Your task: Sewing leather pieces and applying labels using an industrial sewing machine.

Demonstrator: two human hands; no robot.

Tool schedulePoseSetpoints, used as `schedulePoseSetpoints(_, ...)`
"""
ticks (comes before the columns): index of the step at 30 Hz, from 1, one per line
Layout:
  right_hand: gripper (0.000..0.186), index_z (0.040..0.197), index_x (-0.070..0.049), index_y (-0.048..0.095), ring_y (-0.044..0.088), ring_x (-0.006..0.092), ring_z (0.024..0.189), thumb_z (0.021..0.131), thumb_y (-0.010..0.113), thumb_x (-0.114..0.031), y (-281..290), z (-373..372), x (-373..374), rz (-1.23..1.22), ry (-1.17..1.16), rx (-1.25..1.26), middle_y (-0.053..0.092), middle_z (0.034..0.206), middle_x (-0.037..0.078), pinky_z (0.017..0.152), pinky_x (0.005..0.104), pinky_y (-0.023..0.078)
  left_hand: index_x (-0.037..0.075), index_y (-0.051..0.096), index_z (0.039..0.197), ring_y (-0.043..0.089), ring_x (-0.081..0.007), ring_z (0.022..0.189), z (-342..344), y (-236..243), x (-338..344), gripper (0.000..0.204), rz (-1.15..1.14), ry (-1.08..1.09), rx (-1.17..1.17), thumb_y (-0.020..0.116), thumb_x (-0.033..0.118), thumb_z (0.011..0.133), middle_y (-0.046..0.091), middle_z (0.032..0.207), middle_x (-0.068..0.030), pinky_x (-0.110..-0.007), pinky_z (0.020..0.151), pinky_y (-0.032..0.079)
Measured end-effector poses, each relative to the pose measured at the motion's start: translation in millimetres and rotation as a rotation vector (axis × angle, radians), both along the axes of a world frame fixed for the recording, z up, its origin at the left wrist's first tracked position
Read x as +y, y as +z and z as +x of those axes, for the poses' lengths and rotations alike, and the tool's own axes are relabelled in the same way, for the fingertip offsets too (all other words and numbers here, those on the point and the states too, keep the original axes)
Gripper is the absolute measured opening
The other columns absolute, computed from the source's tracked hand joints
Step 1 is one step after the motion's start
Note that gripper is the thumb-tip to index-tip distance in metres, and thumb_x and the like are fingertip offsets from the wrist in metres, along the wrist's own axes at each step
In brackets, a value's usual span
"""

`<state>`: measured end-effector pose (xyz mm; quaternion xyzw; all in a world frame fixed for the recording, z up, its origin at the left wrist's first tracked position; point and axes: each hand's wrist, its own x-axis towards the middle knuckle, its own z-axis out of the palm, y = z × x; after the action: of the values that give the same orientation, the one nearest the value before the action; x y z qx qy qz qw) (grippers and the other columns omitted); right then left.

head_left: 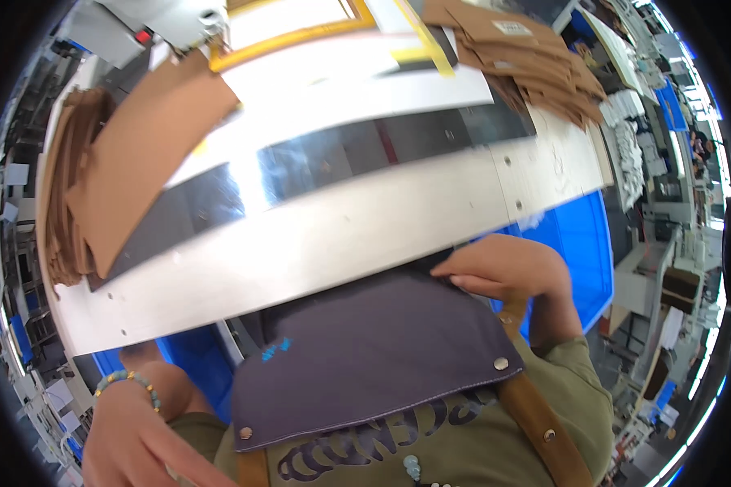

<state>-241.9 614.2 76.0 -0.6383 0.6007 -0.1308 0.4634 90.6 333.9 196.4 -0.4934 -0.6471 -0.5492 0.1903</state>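
My right hand (499,264) is at the table's front edge, beside the far edge of the dark purple-grey apron (374,345) I wear. Its fingers are bent and close together, with the tips against dark material; what they hold, if anything, is hidden. Close to the view at the lower left is my left hand (138,438), its wrist circled by a beaded bracelet (130,378). The lower edge of the picture cuts off its fingers, and nothing held shows there. Brown straps with metal snaps join the apron's upper corners over a green shirt.
A white worktable (357,231) with a dark glossy strip (317,162) spans the front. Brown fabric pieces (150,154) lie at its left, with another brown stack (524,57) far right. A yellow frame (292,42) sits at the back. Blue bins (581,252) stand below the table.
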Motion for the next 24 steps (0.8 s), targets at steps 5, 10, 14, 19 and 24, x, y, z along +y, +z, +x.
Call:
schedulePoseSetpoints(5, 0.032, 0.128, 0.004, 0.071, 0.076, 0.0338, 0.103, 0.104, 0.061, -0.016, 46, -46, -66, 0.041, -0.055, -0.190, 0.078, 0.115, 0.019, 0.089, 0.0420, 0.059, 0.001, 0.067, 0.139, 0.069, -0.0429, 0.122, 31, -11, -67, 0.046, -0.099, 0.468, -0.693, 0.074, 0.023, 0.099, 0.069, 0.138, -0.0252, -0.049, 0.102, 0.055)
schedulePoseSetpoints(10, 0.028, 0.125, 0.000, 0.073, 0.075, 0.0334, 0.102, 0.101, 0.065, -0.012, 42, -43, -145, -0.529, -0.081, 0.083, 0.078, 0.114, 0.016, 0.089, 0.0383, 0.059, -0.001, 0.070, 0.133, 0.067, -0.0378, 0.126, 22, -87, -119, 0.042, -0.713, 1.624, -0.692, 0.078, 0.017, 0.095, 0.070, 0.138, -0.0193, -0.044, 0.104, 0.054)
schedulePoseSetpoints(14, 0.024, 0.116, -0.001, 0.074, 0.073, 0.0333, 0.103, 0.094, 0.069, -0.009, 26, -18, -208, -0.847, 0.047, 0.297, 0.076, 0.117, 0.013, 0.089, 0.0387, 0.059, 0.001, 0.071, 0.132, 0.065, -0.0375, 0.127, 29, -119, -123, 0.044, -0.828, 1.725, -0.674, 0.079, 0.014, 0.091, 0.070, 0.138, -0.0161, -0.044, 0.104, 0.054)
schedulePoseSetpoints(19, 0.018, 0.099, -0.004, 0.072, 0.067, 0.0210, 0.094, 0.083, 0.073, -0.011, -17, 36, -311, -1.145, 0.295, 0.552, 0.069, 0.098, 0.007, 0.073, 0.0337, 0.055, 0.003, 0.071, 0.133, 0.063, -0.0371, 0.131, 27, -140, -108, 0.041, -0.911, 1.761, -0.699, 0.076, 0.013, 0.093, 0.067, 0.143, -0.0158, -0.046, 0.106, 0.053)
schedulePoseSetpoints(24, 0.007, 0.079, -0.010, 0.067, 0.062, 0.0168, 0.086, 0.079, 0.074, -0.014, -35, 56, -348, -1.277, 0.343, 0.757, 0.057, 0.082, 0.001, 0.065, 0.0297, 0.050, 0.009, 0.061, 0.151, 0.048, -0.0392, 0.149, 21, -151, -92, 0.056, -0.998, 1.799, -0.722, 0.072, 0.020, 0.098, 0.051, 0.163, -0.0171, -0.053, 0.120, 0.041)
